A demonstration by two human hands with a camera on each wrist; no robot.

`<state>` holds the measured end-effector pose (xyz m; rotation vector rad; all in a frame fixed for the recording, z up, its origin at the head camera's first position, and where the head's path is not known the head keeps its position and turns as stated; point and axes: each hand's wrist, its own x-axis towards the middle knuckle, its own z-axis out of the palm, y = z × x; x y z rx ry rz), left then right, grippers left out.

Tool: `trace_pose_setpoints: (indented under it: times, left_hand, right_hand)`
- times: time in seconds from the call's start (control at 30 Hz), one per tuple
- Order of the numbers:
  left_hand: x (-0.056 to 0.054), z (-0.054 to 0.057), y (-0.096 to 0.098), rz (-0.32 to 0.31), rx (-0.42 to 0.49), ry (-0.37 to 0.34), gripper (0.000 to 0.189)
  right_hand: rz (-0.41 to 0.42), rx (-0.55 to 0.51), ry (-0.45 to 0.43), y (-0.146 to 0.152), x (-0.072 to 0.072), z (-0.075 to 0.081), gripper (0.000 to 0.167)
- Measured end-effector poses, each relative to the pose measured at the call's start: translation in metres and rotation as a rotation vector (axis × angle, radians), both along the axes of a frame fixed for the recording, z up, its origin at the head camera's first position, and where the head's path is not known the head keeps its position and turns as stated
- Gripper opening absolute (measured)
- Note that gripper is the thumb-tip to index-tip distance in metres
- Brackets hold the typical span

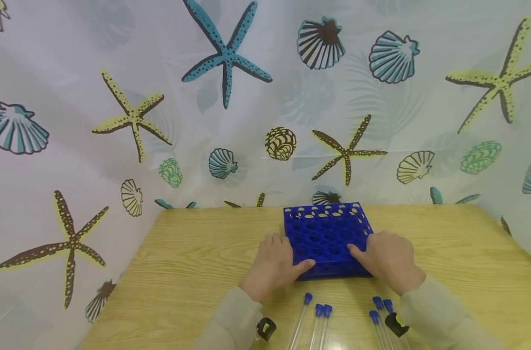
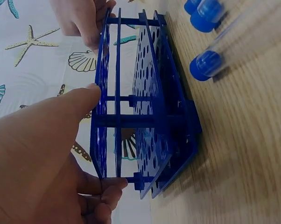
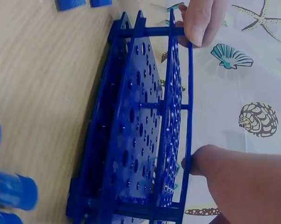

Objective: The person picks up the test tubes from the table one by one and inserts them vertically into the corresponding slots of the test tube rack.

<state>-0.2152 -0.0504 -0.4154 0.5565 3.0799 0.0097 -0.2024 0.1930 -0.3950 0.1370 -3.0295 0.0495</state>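
A blue test tube rack (image 1: 328, 238) with tiers of round holes stands on the wooden table. My left hand (image 1: 272, 262) grips its left end, thumb on the top near the front edge and fingers curled round the side. In the left wrist view, the left fingertips (image 2: 113, 191) show at the rack's upper tiers. The right end is held by my right hand (image 1: 390, 257), its thumb (image 3: 201, 161) on the top rim. No tubes show in the rack's holes.
Nearer me lie several clear tubes with blue caps, one group (image 1: 320, 316) left of centre, another (image 1: 379, 316) by the right sleeve. A curtain (image 1: 256, 116) printed with starfish and shells hangs behind the table (image 1: 195, 253).
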Motion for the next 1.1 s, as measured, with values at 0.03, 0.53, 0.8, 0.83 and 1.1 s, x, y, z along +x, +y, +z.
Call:
trace_pose_setpoints:
  times: [0.03, 0.53, 0.8, 0.83, 1.1]
  left_hand:
    - [-0.001, 0.000, -0.001, 0.001, 0.003, -0.006, 0.088]
    - [-0.004, -0.010, -0.007, -0.026, -0.005, 0.032, 0.088]
    - [-0.002, -0.015, -0.008, -0.009, -0.012, 0.094, 0.091]
    - [-0.002, -0.014, -0.007, 0.007, -0.014, 0.095, 0.093]
    - [0.001, -0.011, 0.002, 0.108, -0.085, 0.086, 0.108]
  right_hand:
    - [-0.003, -0.003, 0.012, -0.001, 0.002, -0.001, 0.066]
    - [0.005, 0.052, 0.241, -0.006, 0.020, -0.013, 0.073]
    - [-0.047, 0.030, 0.144, -0.006, 0.022, -0.012, 0.071]
    - [-0.053, 0.028, 0.133, -0.006, 0.022, -0.012, 0.071]
    - [-0.078, 0.004, 0.089, -0.008, 0.021, -0.013, 0.070]
